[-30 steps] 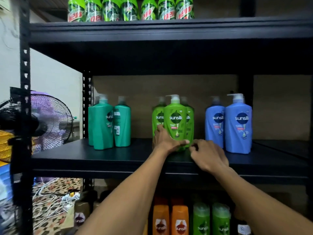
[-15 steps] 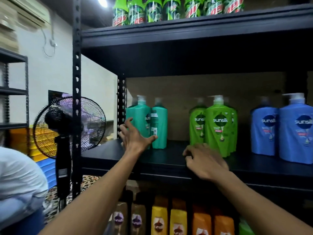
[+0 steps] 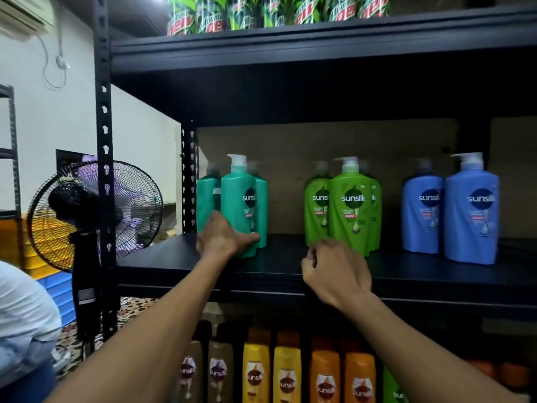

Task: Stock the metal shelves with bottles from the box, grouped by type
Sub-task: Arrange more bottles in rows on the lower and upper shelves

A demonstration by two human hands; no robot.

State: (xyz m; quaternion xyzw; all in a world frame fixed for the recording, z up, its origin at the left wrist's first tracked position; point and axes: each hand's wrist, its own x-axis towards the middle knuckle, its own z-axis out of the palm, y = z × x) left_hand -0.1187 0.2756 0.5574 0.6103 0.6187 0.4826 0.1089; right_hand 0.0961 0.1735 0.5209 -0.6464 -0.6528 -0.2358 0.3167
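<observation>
Three groups of pump bottles stand on the middle black shelf (image 3: 174,257): teal bottles (image 3: 238,199) at left, light green bottles (image 3: 348,205) in the middle, blue bottles (image 3: 470,210) at right. My left hand (image 3: 223,239) grips the base of the front teal bottle, thumb across its front. My right hand (image 3: 334,271) hovers over the shelf's front edge just below the green bottles, fingers loosely curled and holding nothing. The box is out of view.
Green soda bottles (image 3: 273,13) line the top shelf. Brown, yellow and orange bottles (image 3: 287,376) fill the shelf below. A standing fan (image 3: 87,216) is left of the rack's upright, with another person's sleeve (image 3: 23,315) at the far left edge.
My left hand left the green bottles, moved left and took hold of the front teal bottle. My right hand drew back from the green group. The view swung left.
</observation>
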